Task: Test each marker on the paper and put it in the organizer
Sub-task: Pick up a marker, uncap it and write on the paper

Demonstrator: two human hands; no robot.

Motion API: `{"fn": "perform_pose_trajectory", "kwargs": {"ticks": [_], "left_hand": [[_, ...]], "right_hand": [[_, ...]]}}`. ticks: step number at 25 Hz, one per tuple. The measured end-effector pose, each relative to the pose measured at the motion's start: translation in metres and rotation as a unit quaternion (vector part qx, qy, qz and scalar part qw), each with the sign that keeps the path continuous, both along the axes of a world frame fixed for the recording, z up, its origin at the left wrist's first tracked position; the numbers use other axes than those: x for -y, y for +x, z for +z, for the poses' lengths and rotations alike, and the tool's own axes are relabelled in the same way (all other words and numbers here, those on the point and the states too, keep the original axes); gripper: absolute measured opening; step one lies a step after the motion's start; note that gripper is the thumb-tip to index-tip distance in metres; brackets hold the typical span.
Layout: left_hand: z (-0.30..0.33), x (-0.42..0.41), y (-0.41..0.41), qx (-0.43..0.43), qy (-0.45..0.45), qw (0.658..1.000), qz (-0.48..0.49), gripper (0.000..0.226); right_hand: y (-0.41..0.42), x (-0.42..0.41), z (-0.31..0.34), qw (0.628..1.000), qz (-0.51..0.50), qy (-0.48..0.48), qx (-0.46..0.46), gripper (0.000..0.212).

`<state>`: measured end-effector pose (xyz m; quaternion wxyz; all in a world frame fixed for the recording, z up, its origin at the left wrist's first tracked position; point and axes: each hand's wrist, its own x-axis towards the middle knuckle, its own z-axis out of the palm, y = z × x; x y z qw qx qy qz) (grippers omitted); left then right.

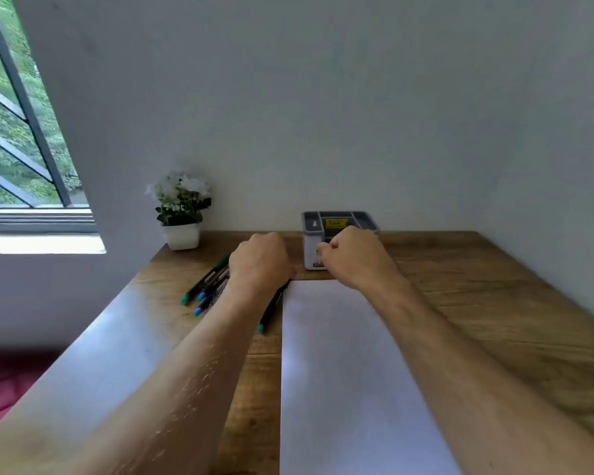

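While both forearms reach across the wooden desk [477,286], the left hand [259,260] lies knuckles-up with fingers curled over the markers [206,286] at ten o'clock of the paper [340,371]; whether it grips one, I cannot tell. At twelve o'clock, the right hand [354,257], curled, touches the organizer [311,228]; its hold is unclear.

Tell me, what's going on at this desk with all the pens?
A person is sitting at a wooden desk, about to test markers. The left hand is over a loose bunch of markers lying left of a blank sheet of paper, fingers curled down among them; what it holds is hidden. The right hand is curled in front of the grey and white organizer by the wall. No marks show on the paper. A potted plant stands in the corner.
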<state>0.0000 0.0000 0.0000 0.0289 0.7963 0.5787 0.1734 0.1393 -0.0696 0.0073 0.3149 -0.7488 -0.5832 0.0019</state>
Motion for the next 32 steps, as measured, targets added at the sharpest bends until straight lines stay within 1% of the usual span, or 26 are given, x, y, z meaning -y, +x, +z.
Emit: {"fn": "perform_pose_trajectory", "kwargs": {"ticks": [1,3,6,9,14,16,18,19,21,23,25,26,28,29,30,32], "left_hand": [[-0.001,-0.004,0.002,-0.02,-0.014,1.0,0.014,0.033],[-0.007,-0.011,0.006,-0.056,-0.008,0.998,0.035,0.041],[-0.017,-0.016,0.008,-0.078,0.003,0.996,0.04,0.045],[-0.02,-0.023,0.008,-0.075,0.01,0.996,0.039,0.041],[-0.022,-0.027,0.008,-0.038,-0.014,0.999,0.031,0.036],[-0.018,-0.024,0.005,0.017,-0.012,0.999,0.03,0.035],[-0.012,-0.021,0.002,0.131,-0.031,0.991,0.02,0.036],[-0.009,-0.019,0.0,0.2,-0.052,0.978,0.009,0.038],[-0.006,-0.014,-0.001,0.327,-0.104,0.939,-0.038,0.036],[-0.007,-0.007,0.001,0.425,-0.144,0.89,-0.075,0.029],[-0.009,-0.003,0.001,0.503,-0.17,0.843,-0.089,0.023],[-0.01,-0.002,0.0,0.526,-0.177,0.826,-0.095,0.02],[-0.01,-0.002,-0.001,0.541,-0.177,0.816,-0.1,0.017],[-0.01,-0.002,-0.001,0.545,-0.174,0.814,-0.101,0.018],[-0.01,-0.002,-0.002,0.552,-0.173,0.809,-0.102,0.02],[-0.009,-0.001,-0.001,0.578,-0.182,0.789,-0.104,0.025]], "right_hand": [[0.0,-0.006,-0.004,1.0,0.005,0.001,-0.016,0.045],[0.001,-0.014,-0.01,0.999,-0.007,0.014,-0.03,0.045],[0.001,-0.02,-0.023,0.998,-0.002,0.027,-0.053,0.049],[0.005,-0.021,-0.033,0.998,0.0,0.029,-0.059,0.046],[0.005,-0.026,-0.04,0.999,-0.007,0.018,-0.034,0.042],[0.004,-0.025,-0.041,0.999,-0.001,0.008,-0.039,0.04],[0.002,-0.024,-0.041,0.997,0.015,0.01,-0.074,0.037],[0.0,-0.023,-0.041,0.993,0.027,0.015,-0.114,0.035],[-0.006,-0.02,-0.037,0.971,0.065,0.02,-0.231,0.034],[-0.011,-0.014,-0.032,0.936,0.116,0.02,-0.332,0.028],[-0.014,-0.009,-0.028,0.908,0.157,0.033,-0.387,0.013],[-0.015,-0.007,-0.027,0.898,0.166,0.042,-0.404,0.008],[-0.018,-0.006,-0.028,0.89,0.162,0.055,-0.423,0.012],[-0.018,-0.007,-0.03,0.897,0.15,0.066,-0.411,0.018],[-0.018,-0.009,-0.032,0.911,0.133,0.083,-0.382,0.023],[-0.016,-0.01,-0.035,0.937,0.109,0.122,-0.309,0.027]]}}
